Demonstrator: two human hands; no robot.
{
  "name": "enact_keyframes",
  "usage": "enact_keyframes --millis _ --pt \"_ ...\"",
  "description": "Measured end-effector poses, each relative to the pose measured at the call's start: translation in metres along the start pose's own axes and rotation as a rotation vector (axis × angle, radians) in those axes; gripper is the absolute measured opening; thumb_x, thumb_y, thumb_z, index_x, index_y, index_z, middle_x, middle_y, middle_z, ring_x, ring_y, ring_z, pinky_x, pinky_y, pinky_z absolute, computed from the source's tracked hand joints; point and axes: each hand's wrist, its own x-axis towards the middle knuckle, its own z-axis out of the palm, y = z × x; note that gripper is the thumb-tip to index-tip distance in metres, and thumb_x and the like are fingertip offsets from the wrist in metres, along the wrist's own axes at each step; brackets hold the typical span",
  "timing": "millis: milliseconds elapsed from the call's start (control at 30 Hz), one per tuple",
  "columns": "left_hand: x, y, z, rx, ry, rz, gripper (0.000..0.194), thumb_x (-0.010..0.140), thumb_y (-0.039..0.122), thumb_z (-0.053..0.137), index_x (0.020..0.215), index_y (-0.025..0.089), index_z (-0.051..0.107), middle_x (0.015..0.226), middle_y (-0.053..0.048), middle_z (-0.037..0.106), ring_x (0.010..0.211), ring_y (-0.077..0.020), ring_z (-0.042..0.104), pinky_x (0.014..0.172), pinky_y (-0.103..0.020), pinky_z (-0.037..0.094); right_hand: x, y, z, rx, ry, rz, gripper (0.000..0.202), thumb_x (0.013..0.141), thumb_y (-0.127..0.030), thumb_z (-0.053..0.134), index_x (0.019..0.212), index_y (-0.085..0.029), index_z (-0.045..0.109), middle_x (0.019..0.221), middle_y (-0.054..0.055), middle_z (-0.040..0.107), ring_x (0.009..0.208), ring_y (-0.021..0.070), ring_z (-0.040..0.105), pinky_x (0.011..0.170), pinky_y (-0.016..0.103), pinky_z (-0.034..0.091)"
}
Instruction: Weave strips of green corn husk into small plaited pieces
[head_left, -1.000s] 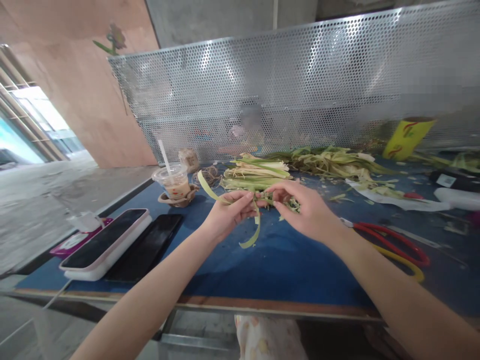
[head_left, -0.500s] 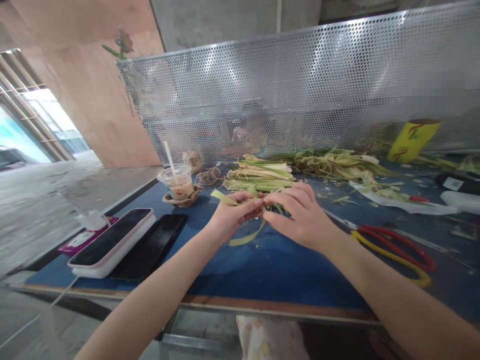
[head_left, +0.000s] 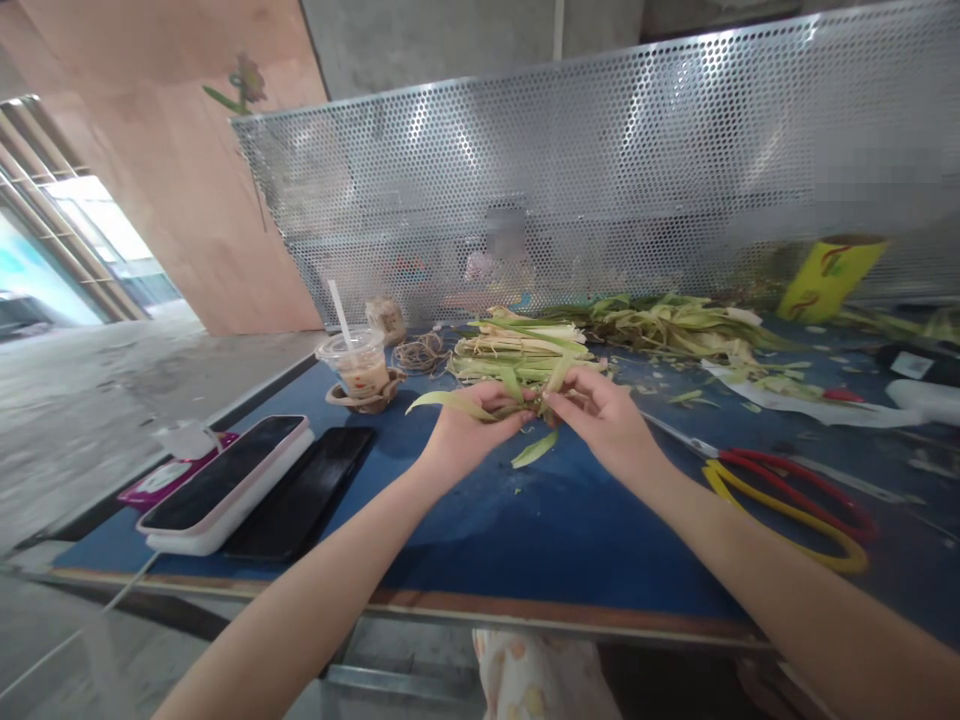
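Note:
My left hand (head_left: 466, 432) is closed on pale green leaf strips (head_left: 442, 399) that look like corn husk; one end sticks out to the left. Meeting it at the fingertips, my right hand (head_left: 609, 412) pinches the same strips, and one strip stands up between the hands. A loose end (head_left: 535, 451) hangs below the fingers. The exact grip is partly hidden by the fingers. Just behind the hands lies a bundle of cut green and straw-coloured strips (head_left: 517, 345) on the blue tabletop (head_left: 525, 540).
Left are an iced drink cup (head_left: 360, 365), a coil of twine (head_left: 420, 353) and two phones (head_left: 229, 475) (head_left: 304, 495). Right lie scissors (head_left: 795, 500) with red and yellow handles, a husk pile (head_left: 675, 325) and a yellow roll (head_left: 832, 280). A perforated metal panel (head_left: 570, 170) closes off the back.
My right hand has turned and its fingers have closed in toward the left hand. The hanging strip end has swung right, and another strip now points up between the hands.

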Motion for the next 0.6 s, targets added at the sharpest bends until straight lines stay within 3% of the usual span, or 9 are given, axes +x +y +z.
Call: enact_keyframes --millis 233,433,600 --pt "-0.0003 0.001 0.0005 0.093 0.004 0.011 0.02 0.062 0.014 0.07 0.082 0.014 0.068 0.081 -0.005 0.071 0.075 -0.0165 0.065 0.071 -0.027 0.052 -0.0003 -0.0008 0.0017 -0.032 0.017 0.083 0.021 0.074 -0.035 0.06 0.071 -0.021 0.044 0.056 -0.007 0.045 0.043 0.0085 0.047 0.046 0.026 0.038" --pt "-0.0002 -0.0023 0.0 0.17 0.008 0.028 0.023 0.06 0.023 0.073 0.081 0.015 0.07 0.069 -0.003 0.067 0.053 -0.0107 0.056 0.053 -0.024 0.047 -0.0005 -0.0006 0.0032 0.011 0.039 0.114 0.028 0.069 -0.041 0.064 0.07 -0.02 0.045 0.052 -0.007 0.047 0.038 0.0071 0.043 0.039 0.024 0.035" --pt "0.0012 -0.0008 -0.0005 0.159 0.087 0.029 0.014 0.059 0.018 0.071 0.073 0.015 0.071 0.058 -0.001 0.064 0.046 -0.0096 0.052 0.048 -0.022 0.043 0.0006 -0.0021 -0.0042 -0.049 -0.054 0.16 0.021 0.078 -0.039 0.053 0.073 -0.02 0.047 0.058 -0.004 0.051 0.037 0.007 0.046 0.037 0.023 0.04"
